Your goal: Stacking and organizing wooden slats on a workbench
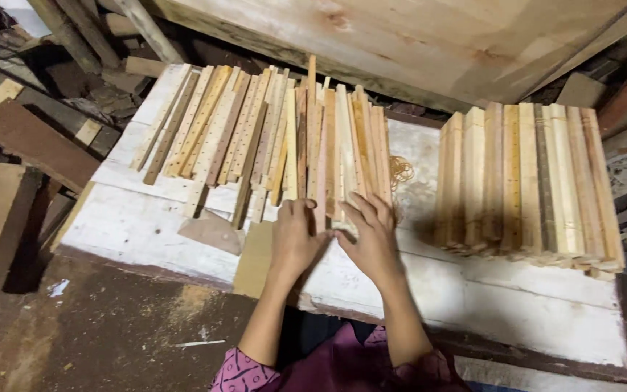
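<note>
Both hands, left hand [295, 236] and right hand [370, 236], lie palm-down with fingers loosely spread, gripping nothing, on the slats [328, 152].

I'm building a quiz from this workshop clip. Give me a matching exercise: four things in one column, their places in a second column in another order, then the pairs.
Things:
1. stacked slats
2. rubber bands
3. left hand
4. large wooden board

Places:
A. leaning behind the white table
B. between the loose slats and the stack
C. on the table's right side
D. on the near ends of the loose slats, beside the right hand

Pairs: 1-C, 2-B, 3-D, 4-A
</note>
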